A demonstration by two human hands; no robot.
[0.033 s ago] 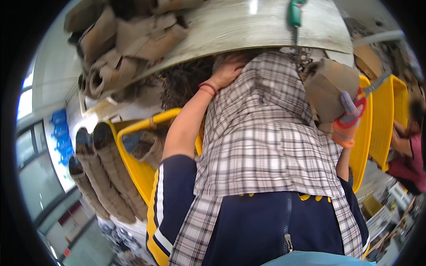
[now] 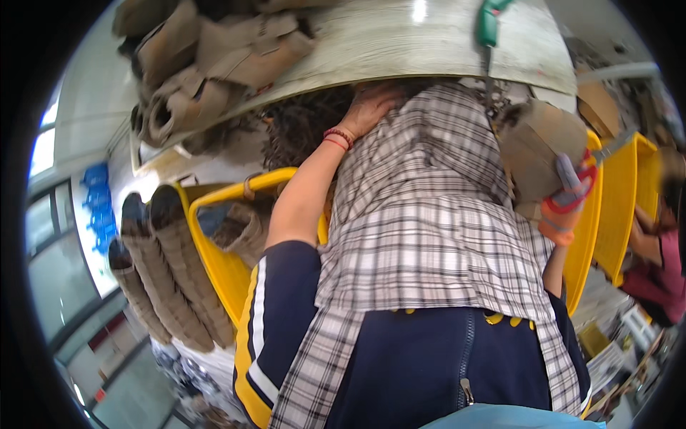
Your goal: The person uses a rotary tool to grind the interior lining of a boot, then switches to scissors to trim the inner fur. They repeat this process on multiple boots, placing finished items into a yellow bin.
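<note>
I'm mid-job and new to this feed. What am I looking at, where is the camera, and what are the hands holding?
There is no machine here, just a person working with two hands. The single view comes from a fisheye camera on their head looking down, so straight edges bend. The checked apron and navy jacket are their own.

The left hand, with a red bracelet, reaches to the edge of the pale table, against a dark tangled bundle. Its grip is hidden.

The right hand, in an orange glove, grips a red-handled tool beside a brown piece.

Brown scraps lie piled on the table. Yellow crates stand beside it, and another person is at far right.
</note>
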